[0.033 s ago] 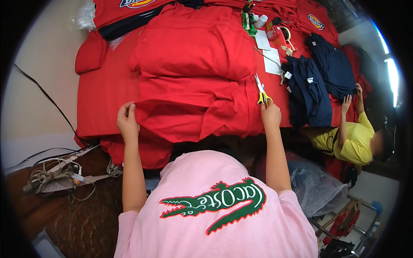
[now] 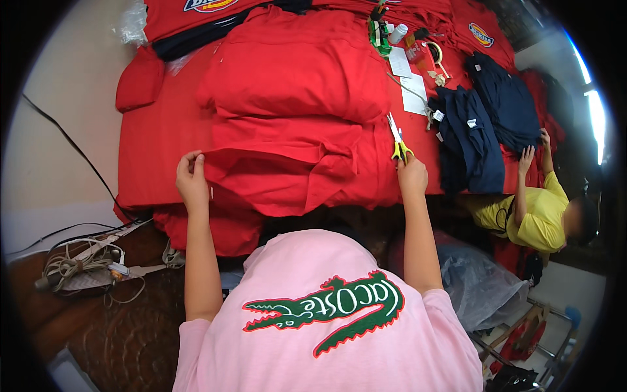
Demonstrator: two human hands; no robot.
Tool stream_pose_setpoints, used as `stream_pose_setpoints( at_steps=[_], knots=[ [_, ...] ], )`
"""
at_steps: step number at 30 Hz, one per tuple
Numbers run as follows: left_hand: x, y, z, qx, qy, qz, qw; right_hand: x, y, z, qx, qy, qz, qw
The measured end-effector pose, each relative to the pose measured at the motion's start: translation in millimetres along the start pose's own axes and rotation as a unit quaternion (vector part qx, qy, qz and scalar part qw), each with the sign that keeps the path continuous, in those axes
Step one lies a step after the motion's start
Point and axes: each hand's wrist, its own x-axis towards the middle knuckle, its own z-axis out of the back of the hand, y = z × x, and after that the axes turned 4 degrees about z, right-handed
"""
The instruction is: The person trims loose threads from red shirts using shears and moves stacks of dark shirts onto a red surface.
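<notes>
A red shirt (image 2: 274, 173) lies partly folded at the near edge of the table. Its left corner is pinched in the fingers of my left hand (image 2: 191, 178), which lifts that edge a little. On the right, my right hand (image 2: 411, 175) is closed on the yellow handles of a pair of scissors (image 2: 396, 134). The blades point away from me and rest on the red cloth, slightly apart. Just beyond the shirt sits a thick pile of folded red garments (image 2: 294, 65).
Dark navy garments (image 2: 467, 130) lie to the right, where a person in a yellow top (image 2: 539, 212) has both hands on the cloth. White papers (image 2: 413, 93), a tape roll (image 2: 434, 52) and a green holder (image 2: 380, 38) stand farther back. Bundled cables (image 2: 81, 261) lie at the lower left.
My left hand has shifted very slightly up and left with the shirt's corner. My right hand and the scissors stay where they were.
</notes>
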Motion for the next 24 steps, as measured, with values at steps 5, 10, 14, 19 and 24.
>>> stream_pose_setpoints(
  at_steps=[5,10,14,19,24],
  knots=[
    [-9,-2,-11,0.142,0.111,-0.137,0.974,-11,10,7,0.014,-0.108,0.1,0.989],
    [-46,33,-24,0.183,0.082,-0.074,0.977,-61,108,29,0.289,-0.02,0.31,0.906],
    [-53,37,-21,0.238,0.127,-0.155,0.95,-64,140,-25,0.041,0.069,0.397,0.914],
    [-44,25,45,0.264,0.036,-0.173,0.948,-46,108,13,-0.006,0.039,0.357,0.933],
    [-47,28,105,0.021,-0.079,-0.12,0.989,-66,27,120,0.186,-0.282,0.369,0.866]
  ],
)
